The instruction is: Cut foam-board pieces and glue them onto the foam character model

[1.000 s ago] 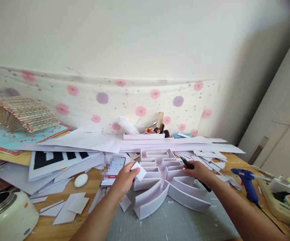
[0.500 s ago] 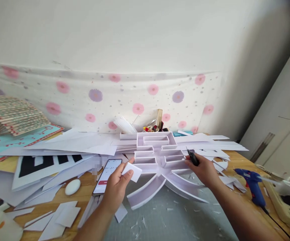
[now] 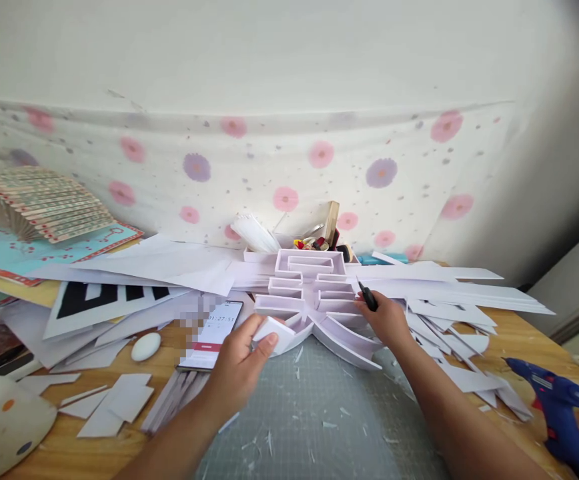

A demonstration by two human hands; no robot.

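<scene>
My left hand (image 3: 242, 363) pinches a small white board piece (image 3: 277, 335) between thumb and fingers, in front of the left side of a white letter-shaped frame (image 3: 348, 340). That frame has thin upright walls, several narrow box-like compartments and two curved legs at the near end; the left leg is partly hidden by my hand and the piece. On the right, my right hand (image 3: 388, 325) is closed around a black craft knife (image 3: 368, 297), its blade pointing up and away. The fingers of this hand are close beside the frame's right edge; I cannot tell whether they touch it.
A grey cutting mat (image 3: 314, 420) carries small white scraps. Left are a phone (image 3: 222, 327) showing a timer, a white egg-shaped object (image 3: 146, 347) and board offcuts (image 3: 114, 403). A blue glue gun (image 3: 552, 407) lies right. White sheets (image 3: 169, 270) stretch behind.
The frame has shifted away from me on the mat, with both hands still beside it. The left hand keeps the board piece and the right keeps the knife. The camera view has shifted too.
</scene>
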